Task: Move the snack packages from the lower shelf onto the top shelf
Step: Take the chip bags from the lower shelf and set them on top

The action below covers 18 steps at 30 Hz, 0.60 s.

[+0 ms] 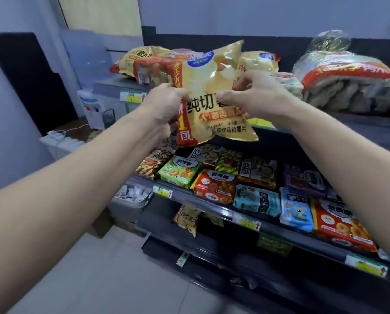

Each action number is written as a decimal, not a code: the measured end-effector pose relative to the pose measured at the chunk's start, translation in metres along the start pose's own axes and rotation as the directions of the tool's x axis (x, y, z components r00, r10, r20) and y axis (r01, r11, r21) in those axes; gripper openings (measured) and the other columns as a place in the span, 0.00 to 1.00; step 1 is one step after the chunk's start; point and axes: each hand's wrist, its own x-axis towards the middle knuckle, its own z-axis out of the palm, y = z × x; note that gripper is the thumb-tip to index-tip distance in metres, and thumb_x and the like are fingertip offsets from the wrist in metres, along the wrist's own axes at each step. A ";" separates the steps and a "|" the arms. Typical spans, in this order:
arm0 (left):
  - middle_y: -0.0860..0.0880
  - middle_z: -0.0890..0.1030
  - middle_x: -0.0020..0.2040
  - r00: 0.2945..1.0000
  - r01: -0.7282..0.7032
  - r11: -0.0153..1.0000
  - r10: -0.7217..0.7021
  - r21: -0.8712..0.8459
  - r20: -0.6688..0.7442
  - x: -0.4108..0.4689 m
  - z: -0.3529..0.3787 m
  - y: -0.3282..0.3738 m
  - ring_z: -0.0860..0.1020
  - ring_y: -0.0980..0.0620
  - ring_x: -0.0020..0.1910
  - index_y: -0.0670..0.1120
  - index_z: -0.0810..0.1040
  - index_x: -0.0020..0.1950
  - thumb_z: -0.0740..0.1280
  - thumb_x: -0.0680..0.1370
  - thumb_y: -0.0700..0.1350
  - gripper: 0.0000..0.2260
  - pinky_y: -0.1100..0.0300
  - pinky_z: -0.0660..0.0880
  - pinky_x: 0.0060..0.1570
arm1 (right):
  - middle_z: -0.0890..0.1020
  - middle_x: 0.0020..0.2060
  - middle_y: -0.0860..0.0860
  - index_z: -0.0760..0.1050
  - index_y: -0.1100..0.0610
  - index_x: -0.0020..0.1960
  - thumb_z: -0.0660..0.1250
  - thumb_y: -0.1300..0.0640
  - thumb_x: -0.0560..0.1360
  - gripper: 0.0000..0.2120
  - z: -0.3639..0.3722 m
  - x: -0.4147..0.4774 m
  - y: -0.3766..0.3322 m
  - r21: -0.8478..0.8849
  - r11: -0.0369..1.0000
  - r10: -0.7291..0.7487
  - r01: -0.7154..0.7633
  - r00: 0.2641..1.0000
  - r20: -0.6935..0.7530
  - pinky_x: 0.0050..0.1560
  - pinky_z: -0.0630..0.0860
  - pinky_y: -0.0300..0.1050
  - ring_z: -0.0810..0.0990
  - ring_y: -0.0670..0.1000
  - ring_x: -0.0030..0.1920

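Observation:
A yellow chip bag (212,87) with a red side band hangs upside down in the air in front of the top shelf (112,86). My left hand (164,107) grips its left edge and my right hand (257,96) grips its right edge. Behind it, other yellow chip bags (130,62) lie on the top shelf, which the held bag partly hides. The lower shelf (212,207) below carries several small snack packs, among them a green one (180,174) and a red one (216,185). Another yellow chip bag (186,219) pokes out from the shelf beneath.
A large clear-wrapped multipack (352,85) with a red band fills the right end of the top shelf. A water dispenser (94,109) and a white power strip (58,135) stand left of the rack. Tiled floor (99,279) lies in front.

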 end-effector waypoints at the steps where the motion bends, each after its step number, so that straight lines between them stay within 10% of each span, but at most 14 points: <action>1: 0.49 0.79 0.39 1.000 0.010 1.000 -0.009 -0.013 0.010 0.000 -0.006 -0.004 0.79 0.57 0.27 0.43 0.73 0.62 0.60 0.76 0.35 0.15 0.66 0.73 0.26 | 0.81 0.41 0.47 0.70 0.54 0.43 0.71 0.47 0.72 0.13 0.006 -0.003 -0.001 0.014 1.000 0.009 -0.010 0.999 0.036 0.39 0.78 0.42 0.81 0.45 0.42; 12: 0.48 0.80 0.43 0.990 0.134 0.990 -0.136 0.045 0.044 0.018 -0.109 -0.047 0.79 0.60 0.24 0.44 0.69 0.68 0.61 0.76 0.34 0.20 0.69 0.70 0.19 | 0.80 0.39 0.46 0.73 0.52 0.43 0.70 0.48 0.73 0.09 0.115 -0.004 -0.020 -0.019 0.995 0.095 -0.093 0.977 0.193 0.45 0.80 0.46 0.81 0.48 0.42; 18: 0.45 0.82 0.49 0.945 0.256 0.945 -0.289 0.204 0.152 0.048 -0.152 -0.083 0.80 0.52 0.43 0.40 0.74 0.61 0.63 0.76 0.33 0.14 0.63 0.76 0.34 | 0.78 0.49 0.47 0.71 0.53 0.55 0.70 0.50 0.73 0.14 0.169 0.001 -0.012 -0.078 0.976 0.216 -0.203 0.947 0.239 0.46 0.76 0.42 0.78 0.49 0.50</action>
